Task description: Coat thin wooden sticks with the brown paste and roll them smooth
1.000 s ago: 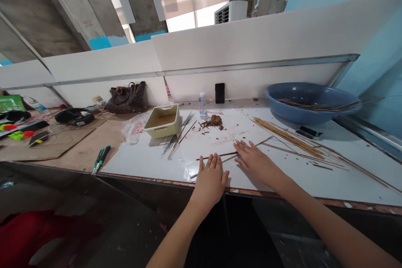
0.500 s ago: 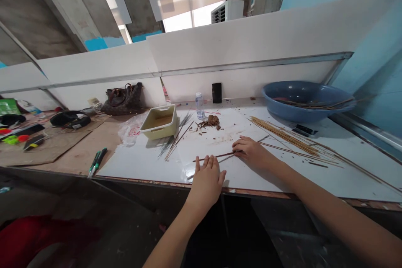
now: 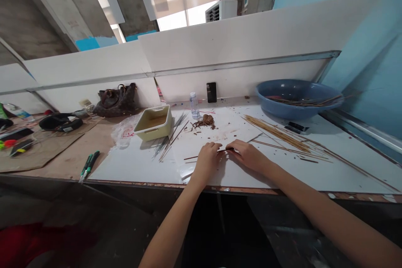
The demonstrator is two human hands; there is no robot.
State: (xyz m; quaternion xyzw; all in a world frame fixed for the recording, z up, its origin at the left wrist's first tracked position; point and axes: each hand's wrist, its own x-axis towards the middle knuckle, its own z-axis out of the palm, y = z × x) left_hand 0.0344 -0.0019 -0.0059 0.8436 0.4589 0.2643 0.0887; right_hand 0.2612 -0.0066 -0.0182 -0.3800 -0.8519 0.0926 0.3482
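- Your left hand (image 3: 207,161) and right hand (image 3: 248,155) meet over a thin wooden stick (image 3: 223,150), which lies just above the white sheet (image 3: 135,171) on the bench (image 3: 97,142).
- Both sets of fingers appear closed on the stick. The right fingers (image 3: 234,145) pinch it, and the left fingers (image 3: 213,146) curl over it. Exact contact is partly hidden.
- Risk: the stick is slender. Uneven pressure between your hands could snap it or drive a splinter into your fingertips.
- Risk: a bundle of bamboo skewers (image 3: 276,139) lies just beyond your right fingers. A swinging stick end could catch and scatter it.
- Obstruction: loose brown wood chips (image 3: 204,122) lie ahead of your left fingers, within reach of a stray stick end.
- Note: a cream plastic tray (image 3: 153,122) stands ahead and left of your fingers, and a blue basin (image 3: 295,100) sits well to the right.
- Note: green-handled pruning shears (image 3: 88,166) lie well left, near the bench's front edge, where a careless sweep could knock them.
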